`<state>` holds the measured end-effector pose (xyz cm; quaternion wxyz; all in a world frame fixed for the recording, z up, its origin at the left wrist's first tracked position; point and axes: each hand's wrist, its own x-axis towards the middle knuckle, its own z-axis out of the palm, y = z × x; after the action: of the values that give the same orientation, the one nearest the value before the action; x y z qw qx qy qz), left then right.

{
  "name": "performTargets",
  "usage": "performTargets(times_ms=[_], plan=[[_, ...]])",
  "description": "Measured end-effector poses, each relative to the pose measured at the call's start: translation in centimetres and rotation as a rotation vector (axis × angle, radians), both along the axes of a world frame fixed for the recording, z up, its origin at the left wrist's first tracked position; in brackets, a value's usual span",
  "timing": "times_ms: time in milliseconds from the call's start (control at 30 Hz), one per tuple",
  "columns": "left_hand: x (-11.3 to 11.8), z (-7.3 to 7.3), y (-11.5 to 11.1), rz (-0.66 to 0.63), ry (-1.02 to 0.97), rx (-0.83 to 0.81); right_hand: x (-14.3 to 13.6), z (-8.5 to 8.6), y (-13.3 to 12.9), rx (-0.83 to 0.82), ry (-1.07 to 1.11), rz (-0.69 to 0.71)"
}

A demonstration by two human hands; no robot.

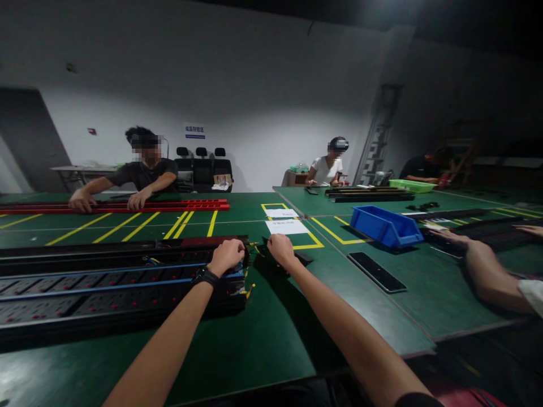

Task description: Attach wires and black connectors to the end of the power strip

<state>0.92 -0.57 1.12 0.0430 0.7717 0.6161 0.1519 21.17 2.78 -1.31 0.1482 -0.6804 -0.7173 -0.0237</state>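
Long black power strips (127,291) with rows of sockets and small red parts lie side by side on the green table, left of centre. My left hand (228,256), with a dark band at its wrist, is closed at their right end; its fingertips are partly hidden. Thin yellow wires (253,287) stick out of that end, and some run between my hands. To the right, my right hand (280,249) is closed on a dark angular part (302,258), whose exact kind I cannot make out. It is held just off the strips' end.
A blue bin (384,226) and a phone (376,272) sit to the right. Paper sheets (287,227) lie beyond my hands. A co-worker's arm (492,271) reaches in at right. Across the table, a person (146,172) handles red rails (190,205); others work further right.
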Motion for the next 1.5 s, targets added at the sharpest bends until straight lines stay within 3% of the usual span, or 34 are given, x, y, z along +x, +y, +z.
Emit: performTargets(times_ms=[167, 467, 867, 1100, 1333, 1500], plan=[[-0.5, -0.1, 0.5, -0.022, -0.026, -0.002, 1.9, -0.2, -0.1, -0.011, -0.052, 0.020], [-1.0, -0.9, 1.4, -0.130, -0.065, 0.046, 1.4, -0.2, 0.0, -0.071, -0.098, 0.056], [-0.8, -0.9, 0.9, -0.094, -0.083, 0.035, -2.9, -0.9, -0.2, -0.045, 0.028, 0.110], [-0.7, -1.0, 1.0, -0.078, -0.084, 0.037, -3.6, -0.7, -1.1, -0.019, 0.091, 0.168], [-0.7, -0.7, 0.6, -0.066, -0.078, 0.042, -0.9, 0.0, -0.5, 0.017, 0.252, 0.157], [-0.8, -0.6, 0.4, -0.052, -0.056, 0.043, 3.1, 0.1, -0.2, 0.008, 0.095, -0.063]])
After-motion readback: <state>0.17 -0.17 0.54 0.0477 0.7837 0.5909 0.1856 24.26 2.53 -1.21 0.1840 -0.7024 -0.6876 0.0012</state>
